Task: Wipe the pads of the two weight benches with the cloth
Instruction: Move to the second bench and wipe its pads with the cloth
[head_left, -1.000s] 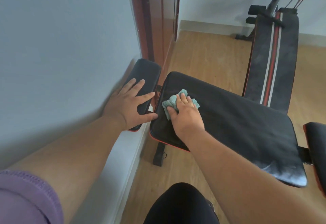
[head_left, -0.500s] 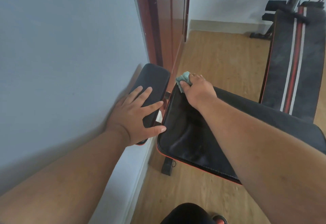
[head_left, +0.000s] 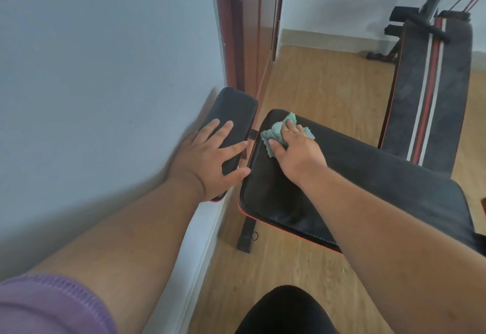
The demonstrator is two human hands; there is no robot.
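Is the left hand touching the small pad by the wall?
Touching. The head view shows the left hand lying flat on the small pad, fingers spread across its surface with no gap.

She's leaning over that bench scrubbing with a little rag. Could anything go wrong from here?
Possibly a few things. The left hand leans flat on the small pad, which lies beside the wall; if that pad shifts, her support may slip. The cloth is bunched under the right hand at the corner of the big pad, so a stroke could run off the edge and skip spots. The striped bench behind looks dusty and untouched, so it may get forgotten.
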